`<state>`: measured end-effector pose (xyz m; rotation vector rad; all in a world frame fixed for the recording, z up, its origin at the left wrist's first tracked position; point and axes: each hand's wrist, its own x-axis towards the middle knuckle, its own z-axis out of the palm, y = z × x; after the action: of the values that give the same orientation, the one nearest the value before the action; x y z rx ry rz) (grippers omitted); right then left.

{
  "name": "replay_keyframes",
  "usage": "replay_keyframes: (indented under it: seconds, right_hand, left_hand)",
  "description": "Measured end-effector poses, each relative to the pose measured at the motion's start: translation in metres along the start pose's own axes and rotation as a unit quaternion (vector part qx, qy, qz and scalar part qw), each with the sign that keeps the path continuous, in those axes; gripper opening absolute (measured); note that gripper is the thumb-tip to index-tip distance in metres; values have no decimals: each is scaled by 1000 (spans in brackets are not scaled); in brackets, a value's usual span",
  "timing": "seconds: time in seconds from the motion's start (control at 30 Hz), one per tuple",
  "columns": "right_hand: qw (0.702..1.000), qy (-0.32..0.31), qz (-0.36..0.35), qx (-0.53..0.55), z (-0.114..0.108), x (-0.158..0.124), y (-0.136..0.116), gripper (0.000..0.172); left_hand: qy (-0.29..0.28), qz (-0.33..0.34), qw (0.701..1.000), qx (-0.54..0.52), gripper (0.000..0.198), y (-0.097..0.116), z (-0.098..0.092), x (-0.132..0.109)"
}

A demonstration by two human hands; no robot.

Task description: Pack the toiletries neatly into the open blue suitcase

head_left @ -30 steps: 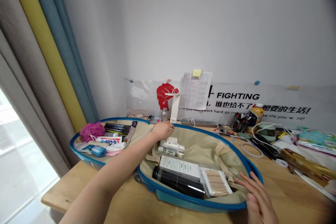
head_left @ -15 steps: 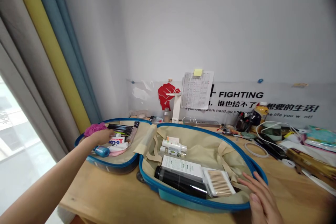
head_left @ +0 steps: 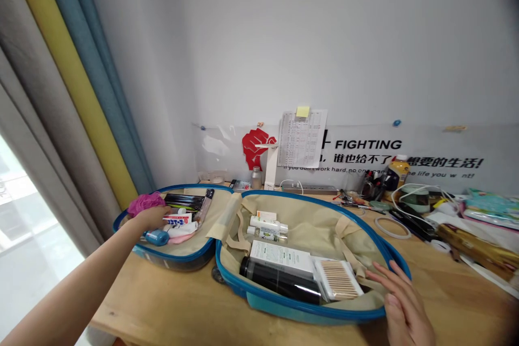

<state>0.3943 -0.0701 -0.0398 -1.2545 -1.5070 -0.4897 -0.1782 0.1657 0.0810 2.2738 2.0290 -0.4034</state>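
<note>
One suitcase [head_left: 308, 232] lies open on the bench [head_left: 190, 303], in two halves. In the right half I count one small box [head_left: 266, 215], one white tube [head_left: 268, 224] and one small bottle [head_left: 265, 234] close together, then one white carton [head_left: 279, 257], one black cylinder [head_left: 279, 281] along the front wall, and one pack of thin sticks [head_left: 338, 279] beside the cylinder's end. In the left half there are one pink mesh puff [head_left: 144, 204], one toothpaste tube [head_left: 180, 219], one blue bottle [head_left: 157, 237] and several dark slim items, which overlap too much for counting.

The left hand [head_left: 154, 218] is over these left-half things, next to the puff; its fingertips are not clear, so I cannot tell how far its grip is open or if it has hold of something. The right hand [head_left: 401, 294] is at the right end of the blue rim, its grip wide, fingers stretched and thumb apart, around no object.

Lining shows behind the carton, toward the far rim. Wood shows in front of the suitcase; at the left, the bench edge passes near the left half. One white ring [head_left: 378, 225] lies just beyond the right rim.
</note>
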Motion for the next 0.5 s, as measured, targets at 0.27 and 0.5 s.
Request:
replay_keyframes:
  seconds: [0.27, 0.5]
  right_hand:
    - [1000, -1, -13, -13, 0, 0, 0, 32]
    - [1000, -1, -8, -9, 0, 1, -1, 31]
  left_hand:
    - [-11, 28, 999, 40, 30, 2, -6, 4]
    - [16, 92, 996, 12, 31, 7, -2, -1]
